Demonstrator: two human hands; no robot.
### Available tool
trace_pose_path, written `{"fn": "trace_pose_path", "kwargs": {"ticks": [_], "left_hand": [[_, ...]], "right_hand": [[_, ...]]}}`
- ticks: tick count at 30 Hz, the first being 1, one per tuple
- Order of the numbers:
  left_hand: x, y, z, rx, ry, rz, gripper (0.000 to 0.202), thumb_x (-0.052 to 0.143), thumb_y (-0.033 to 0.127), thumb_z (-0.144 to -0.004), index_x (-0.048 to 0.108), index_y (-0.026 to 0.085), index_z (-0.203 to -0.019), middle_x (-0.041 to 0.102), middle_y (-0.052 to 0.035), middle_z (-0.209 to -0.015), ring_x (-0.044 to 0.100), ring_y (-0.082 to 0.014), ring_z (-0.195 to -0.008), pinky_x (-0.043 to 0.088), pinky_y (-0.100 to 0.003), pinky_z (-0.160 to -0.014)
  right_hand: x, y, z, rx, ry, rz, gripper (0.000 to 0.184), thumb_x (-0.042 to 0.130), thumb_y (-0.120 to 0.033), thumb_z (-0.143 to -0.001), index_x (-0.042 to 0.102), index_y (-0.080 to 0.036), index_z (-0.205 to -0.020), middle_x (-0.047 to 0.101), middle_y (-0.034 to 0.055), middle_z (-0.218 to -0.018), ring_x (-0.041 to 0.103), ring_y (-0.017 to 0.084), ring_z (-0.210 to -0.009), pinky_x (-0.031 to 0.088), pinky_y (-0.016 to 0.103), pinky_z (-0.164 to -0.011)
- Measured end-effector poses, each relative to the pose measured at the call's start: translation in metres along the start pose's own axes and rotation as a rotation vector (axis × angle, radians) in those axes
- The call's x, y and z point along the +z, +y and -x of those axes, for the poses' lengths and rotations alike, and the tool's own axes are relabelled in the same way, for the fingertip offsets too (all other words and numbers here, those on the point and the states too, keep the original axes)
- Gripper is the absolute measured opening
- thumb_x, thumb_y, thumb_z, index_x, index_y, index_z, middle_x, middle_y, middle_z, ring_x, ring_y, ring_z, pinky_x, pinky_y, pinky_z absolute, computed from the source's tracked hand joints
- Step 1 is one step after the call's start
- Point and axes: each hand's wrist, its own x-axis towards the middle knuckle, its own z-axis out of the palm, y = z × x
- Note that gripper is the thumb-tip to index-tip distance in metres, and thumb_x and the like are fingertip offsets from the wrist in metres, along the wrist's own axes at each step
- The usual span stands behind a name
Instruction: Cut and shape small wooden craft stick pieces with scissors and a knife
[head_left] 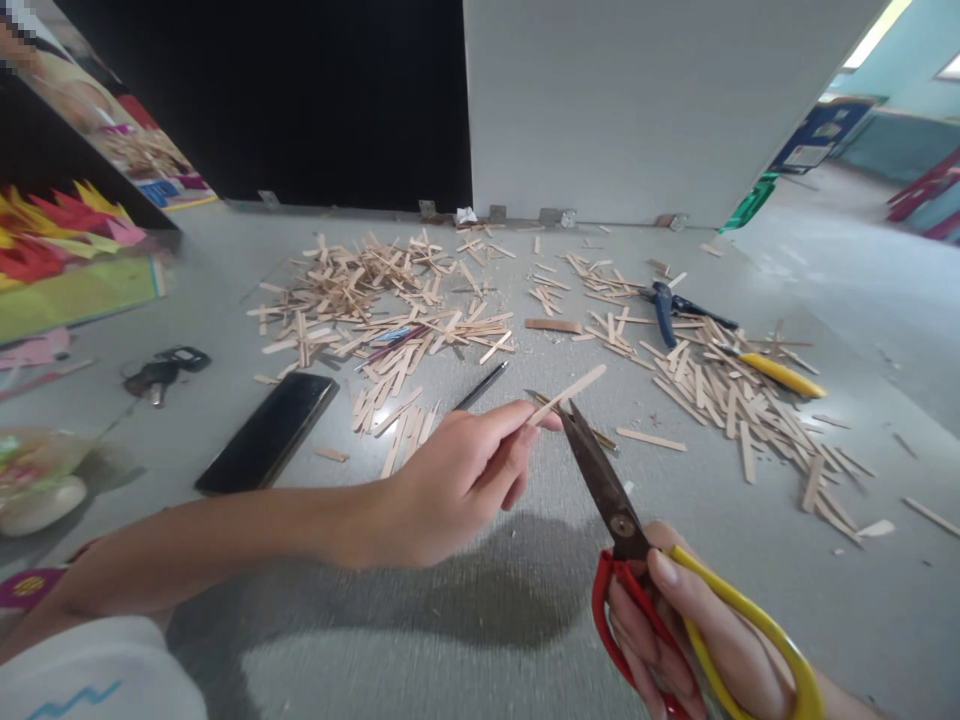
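My left hand (465, 480) pinches one end of a wooden craft stick (574, 392), whose free end points up and to the right. In my right hand (697, 620) are scissors (615, 510) with one red and one yellow handle loop. Their dark blades meet the stick's middle, close to my left fingertips; whether they touch it I cannot tell. Under the stick lies a thin brownish tool (604, 438), partly covered. A dark pen (482, 386) rests just behind my left hand.
Piles of craft sticks (367, 280) and cut pieces (720, 390) spread over the grey table (465, 660). Pliers (664, 312) and a yellow-handled tool (780, 374) lie right. A phone (268, 432) and keys (161, 375) lie left. A black and white board (645, 110) stands behind.
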Motion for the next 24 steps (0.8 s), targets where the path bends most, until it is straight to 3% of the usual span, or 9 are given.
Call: {"fn": "trace_pose_path", "kwargs": {"ticks": [5, 10, 15, 19, 21, 24], "left_hand": [[-0.001, -0.002, 0.001, -0.005, -0.029, 0.000, 0.035, 0.034, 0.029, -0.113, 0.049, 0.023, -0.081, 0.057, 0.0057, -0.059, 0.052, -0.0100, -0.050, 0.046, -0.022, -0.057], [0.000, -0.002, 0.001, -0.011, -0.052, 0.034, 0.034, 0.034, 0.031, -0.112, 0.049, 0.024, -0.083, 0.058, 0.0051, -0.061, 0.053, -0.0101, -0.052, 0.046, -0.021, -0.056], [-0.002, 0.001, 0.000, -0.052, -0.089, 0.050, 0.033, 0.037, 0.035, -0.113, 0.051, 0.022, -0.086, 0.057, 0.0057, -0.061, 0.049, -0.0095, -0.051, 0.039, -0.020, -0.050], [-0.007, 0.006, -0.002, -0.105, -0.129, 0.029, 0.035, 0.046, 0.040, -0.110, 0.052, 0.021, -0.081, 0.057, 0.0036, -0.065, 0.047, -0.0102, -0.055, 0.035, -0.021, -0.047], [-0.009, 0.006, -0.002, -0.124, -0.123, 0.042, 0.033, 0.049, 0.041, -0.109, 0.057, 0.019, -0.086, 0.061, 0.0017, -0.071, 0.052, -0.0112, -0.059, 0.040, -0.022, -0.051], [-0.010, 0.005, -0.003, -0.120, -0.098, 0.117, 0.027, 0.052, 0.040, -0.110, 0.063, 0.017, -0.118, 0.069, -0.0003, -0.083, 0.060, -0.0128, -0.065, 0.050, -0.024, -0.059]], "right_hand": [[-0.001, -0.002, -0.002, 0.013, -0.077, 0.036, 0.087, 0.037, -0.093, -0.097, 0.055, -0.022, -0.050, 0.033, -0.0077, -0.034, 0.034, 0.008, -0.025, 0.029, 0.019, -0.028], [-0.002, 0.004, -0.002, 0.041, 0.016, 0.041, 0.083, 0.038, -0.094, -0.096, 0.052, -0.024, -0.053, 0.034, -0.0080, -0.032, 0.036, 0.008, -0.026, 0.027, 0.018, -0.028], [-0.001, 0.006, -0.004, -0.001, -0.037, 0.070, 0.087, 0.032, -0.090, -0.101, 0.051, -0.024, -0.047, 0.032, -0.0069, -0.030, 0.033, 0.008, -0.023, 0.026, 0.019, -0.027], [0.003, -0.002, -0.005, 0.059, 0.022, 0.142, 0.084, 0.040, -0.094, -0.095, 0.048, -0.025, -0.049, 0.032, -0.0077, -0.031, 0.034, 0.007, -0.025, 0.024, 0.019, -0.029], [0.006, -0.007, -0.004, 0.115, 0.052, 0.189, 0.083, 0.044, -0.099, -0.089, 0.046, -0.025, -0.051, 0.035, -0.0072, -0.033, 0.033, 0.006, -0.027, 0.026, 0.019, -0.031], [0.010, -0.013, -0.004, 0.165, 0.112, 0.276, 0.085, 0.045, -0.104, -0.082, 0.043, -0.025, -0.051, 0.040, -0.0059, -0.036, 0.034, 0.006, -0.030, 0.029, 0.019, -0.035]]}}
